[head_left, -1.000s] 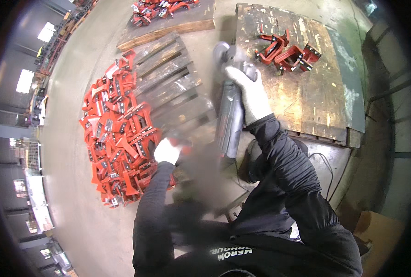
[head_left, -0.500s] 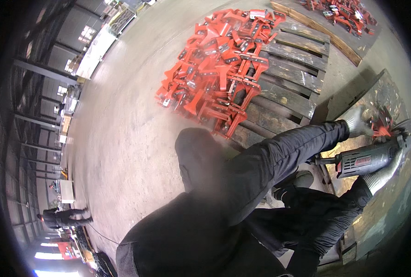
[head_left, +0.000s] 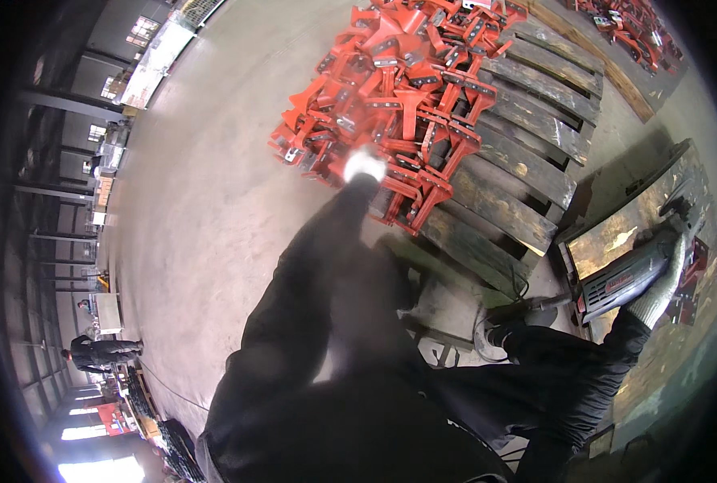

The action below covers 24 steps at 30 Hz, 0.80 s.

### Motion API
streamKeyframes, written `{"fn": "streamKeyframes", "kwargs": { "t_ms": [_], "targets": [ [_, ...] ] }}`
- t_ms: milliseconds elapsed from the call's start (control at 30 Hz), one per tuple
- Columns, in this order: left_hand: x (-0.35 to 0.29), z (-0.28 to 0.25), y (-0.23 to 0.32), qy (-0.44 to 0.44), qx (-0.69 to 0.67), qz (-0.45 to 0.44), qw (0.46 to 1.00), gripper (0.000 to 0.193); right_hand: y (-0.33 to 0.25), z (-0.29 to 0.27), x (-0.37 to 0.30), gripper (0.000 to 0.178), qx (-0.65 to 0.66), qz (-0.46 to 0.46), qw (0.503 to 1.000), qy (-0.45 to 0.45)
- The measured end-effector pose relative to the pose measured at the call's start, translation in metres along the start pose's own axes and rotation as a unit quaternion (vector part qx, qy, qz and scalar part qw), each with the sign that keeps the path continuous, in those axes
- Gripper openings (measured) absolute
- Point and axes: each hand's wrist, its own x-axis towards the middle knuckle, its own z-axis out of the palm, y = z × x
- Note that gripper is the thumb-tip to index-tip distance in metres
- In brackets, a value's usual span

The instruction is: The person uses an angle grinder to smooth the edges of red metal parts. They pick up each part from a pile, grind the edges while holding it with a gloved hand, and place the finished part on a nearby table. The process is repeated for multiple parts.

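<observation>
My right hand [head_left: 671, 278], in a white knit glove, is closed round a dark angle grinder [head_left: 626, 280] above a worn wooden work surface [head_left: 608, 241]. My left arm stretches forward to the near edge of a heap of red metal brackets [head_left: 411, 101]. At its end my left hand [head_left: 364, 165], also gloved in white, shows as a blurred bright spot against the brackets. Its fingers cannot be made out, nor whether they hold one. Beyond the right hand, some red parts [head_left: 682, 310] lie on the work surface, partly hidden by the hand and grinder.
The heap rests on a slatted wooden pallet [head_left: 527, 165]. A second pile of red parts [head_left: 628, 28] lies at the far right, behind a wooden beam [head_left: 608, 56]. A cable [head_left: 479, 330] hangs near the grinder's rear end. Another person [head_left: 105, 352] stands far left.
My left hand has swung from a red bracket beside the grinder over to the heap on the left. The grinder stays in my right hand, its head tilted farther up. The view has shifted slightly.
</observation>
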Motion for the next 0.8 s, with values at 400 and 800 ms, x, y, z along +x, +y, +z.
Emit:
{"fn": "streamKeyframes", "kwargs": {
  "t_ms": [400,800],
  "targets": [
    [0.095,0.041,-0.088,-0.051,0.201,0.000,0.978,0.043,0.062,0.039,0.008,0.036,-0.049,0.083,0.995,0.018],
    [0.086,-0.007,-0.041,-0.094,0.286,0.090,0.949,0.034,0.055,0.046,-0.004,0.038,-0.033,0.050,0.998,0.029]
  ]
}}
